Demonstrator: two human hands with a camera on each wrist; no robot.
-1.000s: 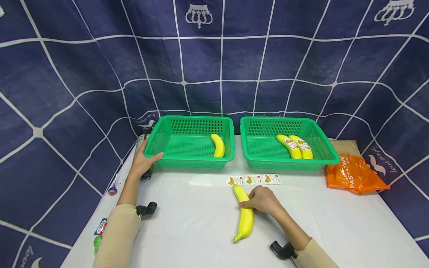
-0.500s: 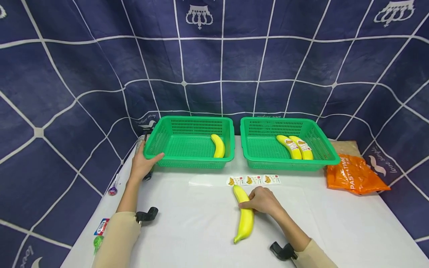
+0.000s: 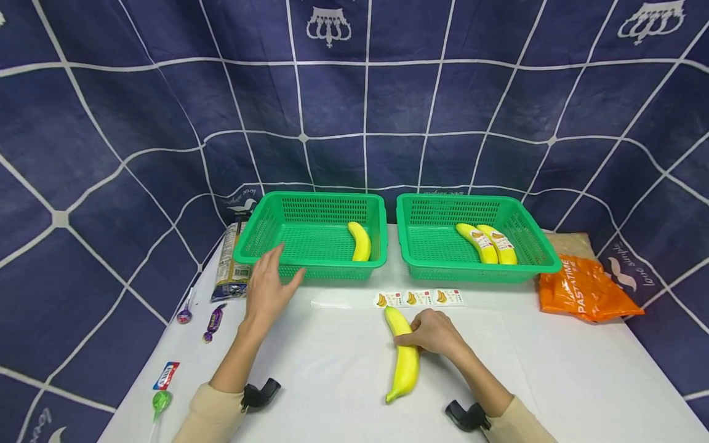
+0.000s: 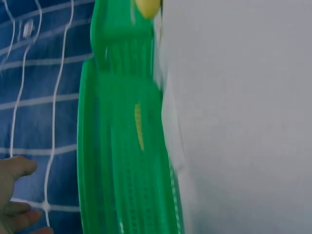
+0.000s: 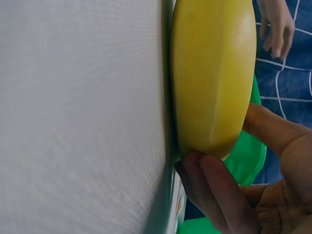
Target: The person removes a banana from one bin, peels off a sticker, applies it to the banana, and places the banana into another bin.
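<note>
On the white table lies a yellow banana (image 3: 406, 363), stem end toward the person. My right hand (image 3: 434, 332) grips its upper half between thumb and fingers; the right wrist view shows the fingertips curled at the side of the banana (image 5: 214, 78). In front of the left green basket (image 3: 316, 269), my left hand (image 3: 267, 295) is raised with fingers spread and nothing in it. A strip of banana stickers (image 3: 418, 298) lies just beyond the held banana's tip. One banana (image 3: 360, 241) without a sticker sits in the left basket.
The right green basket (image 3: 465, 272) holds two stickered bananas (image 3: 487, 243). An orange pasta bag (image 3: 587, 286) lies at the far right. On the left are a snack bag (image 3: 229, 264), a purple-wrapped candy (image 3: 213, 323), a small red-blue packet (image 3: 166, 375) and lollipops (image 3: 162, 401).
My left hand has left the left basket's outer corner and come right and nearer, uncovering the snack bag and purple candy. My right hand and the banana have stayed in place.
</note>
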